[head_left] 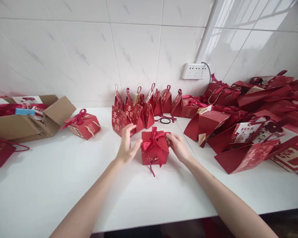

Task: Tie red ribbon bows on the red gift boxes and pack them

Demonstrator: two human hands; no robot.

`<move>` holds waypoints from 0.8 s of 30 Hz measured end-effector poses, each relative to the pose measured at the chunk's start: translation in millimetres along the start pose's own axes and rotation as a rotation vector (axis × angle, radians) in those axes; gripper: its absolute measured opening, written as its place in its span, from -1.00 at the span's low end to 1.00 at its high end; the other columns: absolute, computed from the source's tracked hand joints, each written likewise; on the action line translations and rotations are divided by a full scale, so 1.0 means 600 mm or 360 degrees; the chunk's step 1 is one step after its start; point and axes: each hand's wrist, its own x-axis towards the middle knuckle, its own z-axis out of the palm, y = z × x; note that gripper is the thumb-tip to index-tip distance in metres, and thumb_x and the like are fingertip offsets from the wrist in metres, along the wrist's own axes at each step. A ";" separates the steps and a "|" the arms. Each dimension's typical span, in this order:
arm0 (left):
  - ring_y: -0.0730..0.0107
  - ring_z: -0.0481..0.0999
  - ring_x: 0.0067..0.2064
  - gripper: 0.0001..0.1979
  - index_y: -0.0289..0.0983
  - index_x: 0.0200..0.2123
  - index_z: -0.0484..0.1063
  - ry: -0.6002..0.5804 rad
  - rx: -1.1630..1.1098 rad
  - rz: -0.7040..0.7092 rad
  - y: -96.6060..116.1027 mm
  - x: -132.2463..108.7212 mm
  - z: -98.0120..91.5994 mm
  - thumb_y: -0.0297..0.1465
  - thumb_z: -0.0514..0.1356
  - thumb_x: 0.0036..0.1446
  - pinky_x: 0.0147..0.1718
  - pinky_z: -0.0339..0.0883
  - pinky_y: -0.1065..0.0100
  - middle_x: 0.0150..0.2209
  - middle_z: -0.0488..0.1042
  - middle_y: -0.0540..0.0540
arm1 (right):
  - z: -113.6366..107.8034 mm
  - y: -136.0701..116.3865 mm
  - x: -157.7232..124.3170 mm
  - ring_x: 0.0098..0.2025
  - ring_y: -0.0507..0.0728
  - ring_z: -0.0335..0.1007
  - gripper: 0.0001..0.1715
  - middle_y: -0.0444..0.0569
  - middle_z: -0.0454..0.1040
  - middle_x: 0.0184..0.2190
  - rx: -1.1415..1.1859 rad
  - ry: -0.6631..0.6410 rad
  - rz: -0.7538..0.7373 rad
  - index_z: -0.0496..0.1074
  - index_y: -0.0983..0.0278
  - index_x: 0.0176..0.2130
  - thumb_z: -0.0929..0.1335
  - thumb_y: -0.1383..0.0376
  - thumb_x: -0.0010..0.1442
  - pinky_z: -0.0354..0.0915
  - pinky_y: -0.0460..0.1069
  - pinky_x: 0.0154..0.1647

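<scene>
A red gift box point(149, 158) stands upright on the white table between my hands. On its top is a red ribbon point(154, 142) tied in a bow, with tails hanging down the front. My right hand point(178, 145) pinches the bow's right loop between thumb and fingers. My left hand point(127, 145) is open at the box's left side, fingers apart and the thumb close to the bow. Whether that thumb touches the ribbon I cannot tell. A thin dark red cord point(151, 168) dangles from the box's front onto the table.
Several triangular red boxes point(134, 115) with loops stand behind. A bowed box point(83, 125) and a cardboard carton point(39, 127) are left. Red boxes point(250, 148) pile up on the right. A black ring point(165, 121) lies behind; a power strip point(194, 71) is on the wall.
</scene>
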 end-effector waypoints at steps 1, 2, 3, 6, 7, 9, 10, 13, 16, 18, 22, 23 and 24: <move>-0.01 0.21 0.17 -0.54 -0.22 0.03 0.25 0.0133 0.0165 0.0260 0.009 -0.002 -0.002 -0.19 0.12 0.07 0.05 0.20 -0.03 0.12 0.23 -0.26 | -0.001 0.000 -0.001 -0.58 -0.03 -0.02 -0.56 -0.21 0.08 -0.64 -0.0008 0.0012 -0.0003 0.11 0.24 -0.65 0.33 0.09 0.05 0.00 -0.07 -0.55; -0.02 0.20 0.17 -0.56 -0.22 0.00 0.28 0.0191 0.0292 0.0534 0.021 -0.006 -0.003 -0.21 0.12 0.05 0.07 0.17 -0.06 0.09 0.25 -0.24 | -0.001 -0.001 -0.001 -0.59 -0.03 -0.02 -0.56 -0.21 0.08 -0.65 -0.0017 0.0020 -0.0003 0.11 0.24 -0.65 0.33 0.10 0.05 0.00 -0.07 -0.56; -0.02 0.21 0.16 -0.57 -0.20 -0.02 0.31 0.0190 0.0380 0.0784 0.033 -0.010 -0.001 -0.22 0.13 0.02 0.07 0.17 -0.05 0.06 0.27 -0.22 | -0.001 -0.001 -0.003 -0.59 -0.03 -0.03 -0.55 -0.21 0.07 -0.65 -0.0025 0.0021 0.0000 0.11 0.24 -0.66 0.32 0.09 0.06 0.00 -0.07 -0.56; 0.09 0.29 0.08 -0.65 -0.15 -0.09 0.40 0.0068 0.0602 0.1256 0.063 -0.023 0.013 -0.32 0.17 -0.01 0.04 0.22 0.09 -0.03 0.37 -0.15 | 0.001 -0.004 -0.006 -0.60 -0.02 -0.05 -0.47 -0.20 0.07 -0.68 -0.0057 -0.0008 -0.0009 0.14 0.24 -0.67 0.26 -0.02 0.14 0.01 -0.06 -0.56; 0.13 0.31 0.06 -0.70 -0.14 -0.14 0.42 0.0048 0.0655 0.1307 0.068 -0.026 0.019 -0.37 0.17 0.00 0.02 0.23 0.14 -0.06 0.40 -0.13 | 0.003 -0.005 -0.006 -0.61 -0.02 -0.05 -0.44 -0.21 0.06 -0.68 -0.0067 -0.0011 -0.0015 0.16 0.24 -0.66 0.23 -0.06 0.16 0.01 -0.07 -0.56; 0.18 0.33 0.03 -0.79 -0.15 -0.23 0.45 0.0065 0.0701 0.1298 0.070 -0.030 0.028 -0.47 0.15 0.03 -0.02 0.24 0.18 -0.09 0.43 -0.11 | 0.007 -0.007 -0.005 -0.62 -0.03 -0.07 -0.40 -0.22 0.01 -0.69 -0.0081 0.0004 -0.0014 0.16 0.25 -0.65 0.21 -0.11 0.17 0.00 -0.07 -0.57; 0.19 0.33 0.02 -0.80 -0.16 -0.26 0.46 0.0090 0.0694 0.1268 0.067 -0.030 0.030 -0.50 0.14 0.05 -0.03 0.25 0.19 -0.10 0.43 -0.12 | 0.008 -0.008 -0.003 -0.62 -0.03 -0.08 -0.40 -0.23 -0.01 -0.69 -0.0079 0.0025 -0.0011 0.16 0.25 -0.65 0.22 -0.11 0.16 -0.01 -0.07 -0.57; 0.18 0.33 0.01 -0.81 -0.19 -0.29 0.47 0.0190 0.0614 0.1167 0.057 -0.026 0.026 -0.53 0.13 0.07 -0.05 0.26 0.16 -0.13 0.39 -0.14 | 0.009 -0.007 0.005 -0.63 -0.05 -0.07 -0.45 -0.24 0.00 -0.68 -0.0036 0.0084 -0.0013 0.16 0.25 -0.66 0.29 -0.04 0.13 -0.03 -0.08 -0.59; 0.22 0.34 -0.07 -0.86 -0.19 -0.32 0.48 0.0350 0.0505 0.0992 0.052 -0.021 0.018 -0.51 0.15 0.09 -0.09 0.29 0.16 -0.19 0.35 -0.13 | 0.003 -0.003 0.011 -0.61 -0.05 -0.02 -0.53 -0.24 0.03 -0.68 0.0020 0.0128 -0.0036 0.20 0.26 -0.64 0.33 0.05 0.10 -0.01 -0.09 -0.57; 0.27 0.33 -0.14 -0.88 -0.20 -0.35 0.48 0.0435 0.0427 0.0836 0.053 -0.019 0.016 -0.46 0.13 0.12 -0.18 0.31 0.20 -0.24 0.32 -0.12 | 0.001 0.000 0.012 -0.61 -0.04 0.01 -0.54 -0.24 0.04 -0.67 0.0080 0.0138 -0.0039 0.23 0.25 -0.61 0.31 0.01 0.12 0.02 -0.09 -0.56; 0.29 0.31 -0.22 -0.83 -0.22 -0.39 0.49 0.0418 0.0260 0.0580 0.051 -0.022 0.018 -0.38 0.09 0.14 -0.27 0.30 0.22 -0.32 0.26 -0.10 | 0.005 -0.003 0.013 -0.63 -0.04 -0.04 -0.45 -0.25 0.00 -0.67 0.0102 0.0115 -0.0003 0.18 0.24 -0.62 0.28 -0.11 0.11 0.03 -0.08 -0.58; 0.29 0.31 -0.24 -0.83 -0.22 -0.40 0.49 0.0405 0.0214 0.0522 0.049 -0.023 0.018 -0.39 0.09 0.13 -0.26 0.30 0.21 -0.33 0.25 -0.09 | 0.007 -0.005 0.013 -0.63 -0.05 -0.05 -0.44 -0.24 0.01 -0.67 0.0069 0.0101 0.0004 0.15 0.24 -0.63 0.29 -0.10 0.10 0.02 -0.08 -0.58; 0.31 0.31 -0.25 -0.83 -0.22 -0.41 0.49 0.0396 0.0163 0.0461 0.046 -0.023 0.019 -0.40 0.10 0.12 -0.25 0.29 0.21 -0.34 0.24 -0.08 | 0.008 -0.007 0.013 -0.62 -0.05 -0.06 -0.45 -0.24 0.02 -0.66 0.0022 0.0088 0.0005 0.14 0.24 -0.64 0.31 -0.08 0.10 0.01 -0.08 -0.58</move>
